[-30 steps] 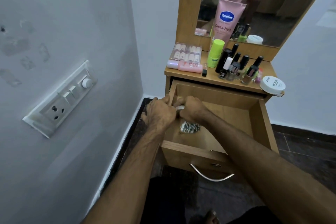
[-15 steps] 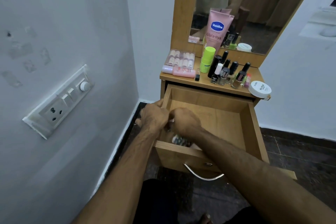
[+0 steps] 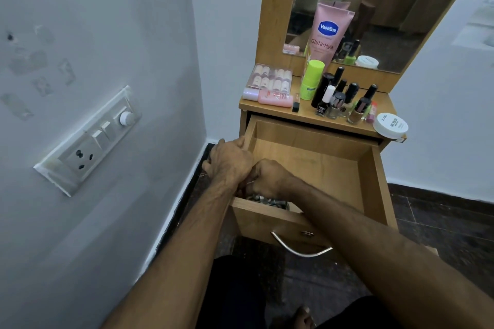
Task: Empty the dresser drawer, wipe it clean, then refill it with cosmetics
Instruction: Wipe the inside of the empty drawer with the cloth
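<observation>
The wooden drawer (image 3: 315,157) of the dresser is pulled out, and its floor shows bare wood. My left hand (image 3: 230,163) and my right hand (image 3: 270,176) are pressed together over the drawer's front left corner, both with fingers curled shut. A grey-and-white patterned cloth (image 3: 267,201) bunches just under them behind the front wall; they seem to grip its upper part, which is hidden. Cosmetics stand on the dresser top (image 3: 304,112): a pink Vaseline tube (image 3: 327,35), a green bottle (image 3: 311,79), several nail polish bottles (image 3: 344,100), a nail set box (image 3: 270,79) and a white jar (image 3: 390,125).
A mirror (image 3: 374,8) rises behind the dresser top. The wall with a switch and socket plate (image 3: 91,139) is close on the left. The drawer's metal handle (image 3: 299,247) faces me. The floor is dark tile (image 3: 441,222), and my legs are below.
Both hands, still pressed together, have drawn back from the middle of the drawer's left side to its front left corner, and the patterned cloth came with them. The view shifted a little.
</observation>
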The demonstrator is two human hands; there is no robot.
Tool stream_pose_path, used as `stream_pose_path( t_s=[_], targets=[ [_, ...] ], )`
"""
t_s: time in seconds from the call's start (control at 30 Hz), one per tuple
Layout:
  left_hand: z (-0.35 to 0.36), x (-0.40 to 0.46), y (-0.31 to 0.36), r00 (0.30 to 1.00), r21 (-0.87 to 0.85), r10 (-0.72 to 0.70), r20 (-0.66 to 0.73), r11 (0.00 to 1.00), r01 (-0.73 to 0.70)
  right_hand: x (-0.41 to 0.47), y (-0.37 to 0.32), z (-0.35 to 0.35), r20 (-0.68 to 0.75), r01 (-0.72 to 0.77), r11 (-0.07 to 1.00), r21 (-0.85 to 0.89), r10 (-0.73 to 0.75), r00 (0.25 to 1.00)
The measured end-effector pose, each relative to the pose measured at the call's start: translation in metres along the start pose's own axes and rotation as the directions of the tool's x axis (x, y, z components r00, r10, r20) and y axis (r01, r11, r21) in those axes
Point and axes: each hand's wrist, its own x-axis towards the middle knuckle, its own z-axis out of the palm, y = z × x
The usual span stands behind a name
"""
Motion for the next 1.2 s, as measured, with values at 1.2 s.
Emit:
stream_pose_path(
  t_s=[1.2],
  targets=[
    [0.001, -0.014, 0.005, 0.975, 0.527, 0.193, 0.108, 0.821, -0.221, 0.044, 0.01, -0.021, -0.193, -0.114, 0.66, -0.743, -0.048, 0.98]
  ],
)
